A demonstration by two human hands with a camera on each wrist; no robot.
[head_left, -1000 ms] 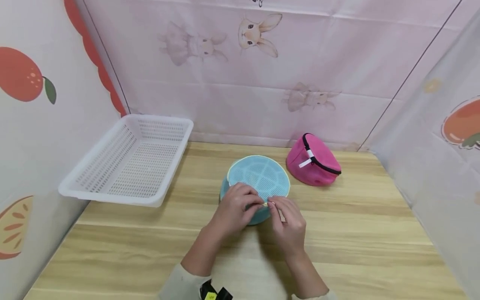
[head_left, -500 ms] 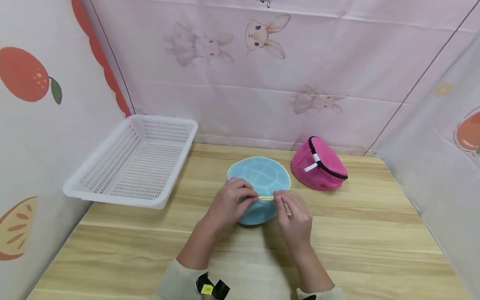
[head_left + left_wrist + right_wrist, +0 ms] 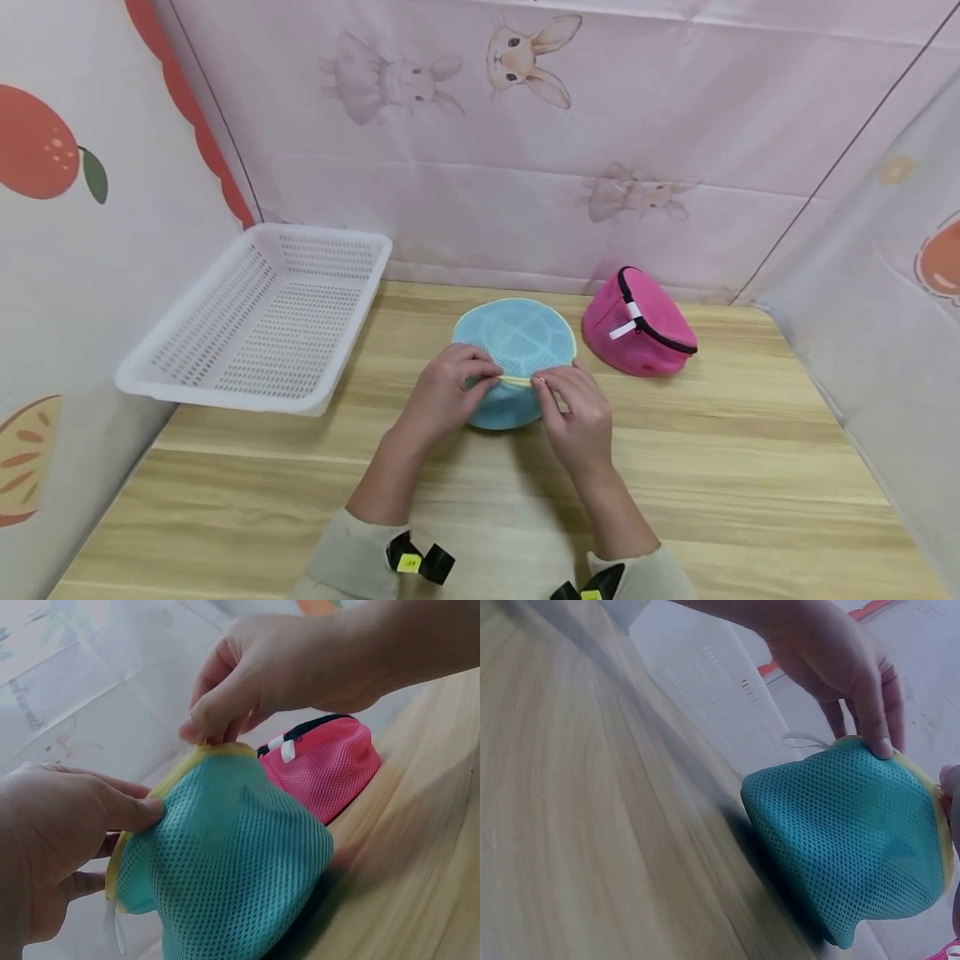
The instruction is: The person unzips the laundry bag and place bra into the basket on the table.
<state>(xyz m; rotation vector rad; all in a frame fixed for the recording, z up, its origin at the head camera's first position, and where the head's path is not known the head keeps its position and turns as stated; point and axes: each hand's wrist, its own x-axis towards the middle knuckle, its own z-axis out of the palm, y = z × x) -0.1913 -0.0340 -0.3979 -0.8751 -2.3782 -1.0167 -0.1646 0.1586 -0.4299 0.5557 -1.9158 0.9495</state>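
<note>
A round blue mesh laundry bag (image 3: 517, 325) with yellow trim stands on the table in front of the person. The left hand (image 3: 446, 392) pinches the yellow edge (image 3: 515, 382) on its near left side. A short way to the right, the right hand (image 3: 577, 417) pinches that same edge between thumb and fingers. In the left wrist view, the bag's mesh side (image 3: 232, 847) hangs below both hands. A thin white loop (image 3: 806, 740) sticks out near the left hand in the right wrist view. Fingers hide any zipper pull on the edge.
A pink mesh bag (image 3: 641, 329) with a black zipper and white tab lies tilted at the back right. To the left stands a white perforated plastic basket (image 3: 318, 400). Printed cloth walls (image 3: 480, 217) enclose the wooden table (image 3: 300, 508) at the back and sides.
The hands have drawn apart along the yellow edge, the right one moving rightward, so a stretch of trim now shows between them. The head view has shifted slightly.
</note>
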